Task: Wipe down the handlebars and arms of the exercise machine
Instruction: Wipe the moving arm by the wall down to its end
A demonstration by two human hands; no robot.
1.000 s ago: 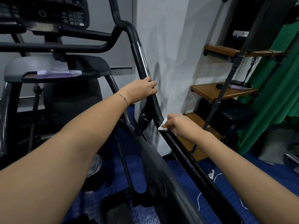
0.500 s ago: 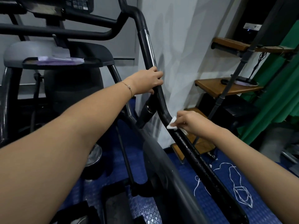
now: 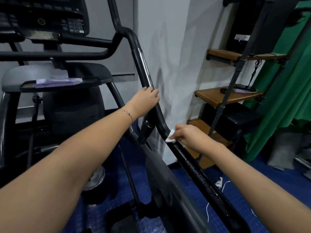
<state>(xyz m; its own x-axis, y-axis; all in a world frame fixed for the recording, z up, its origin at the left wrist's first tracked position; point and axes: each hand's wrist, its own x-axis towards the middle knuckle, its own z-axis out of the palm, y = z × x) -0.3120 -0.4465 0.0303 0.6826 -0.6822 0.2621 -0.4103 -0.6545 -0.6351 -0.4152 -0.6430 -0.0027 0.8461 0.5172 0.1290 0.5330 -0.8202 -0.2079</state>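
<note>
A long black arm [image 3: 198, 172] of the exercise machine runs from the upper middle down to the lower right, with a shiny metal section [image 3: 144, 68] near its top. My left hand [image 3: 146, 100] grips this arm just below the metal section. My right hand [image 3: 186, 135] pinches a small white wipe [image 3: 170, 138] and presses it against the arm's right side, lower down. The stretch below the wipe looks wet and speckled. The black handlebars [image 3: 94, 54] and console [image 3: 50, 19] sit at the upper left.
A white wall [image 3: 171, 56] stands close behind the arm. Wooden shelves on a metal frame [image 3: 225, 98] hold dark items at the right, beside a green curtain [image 3: 286, 91]. White cable [image 3: 218, 187] lies on the blue floor. A grey tray [image 3: 55, 81] holds papers.
My right hand with the wipe has stayed at about the same place on the arm, shifting slightly. My left hand keeps its grip. The camera tilted down, then back up.
</note>
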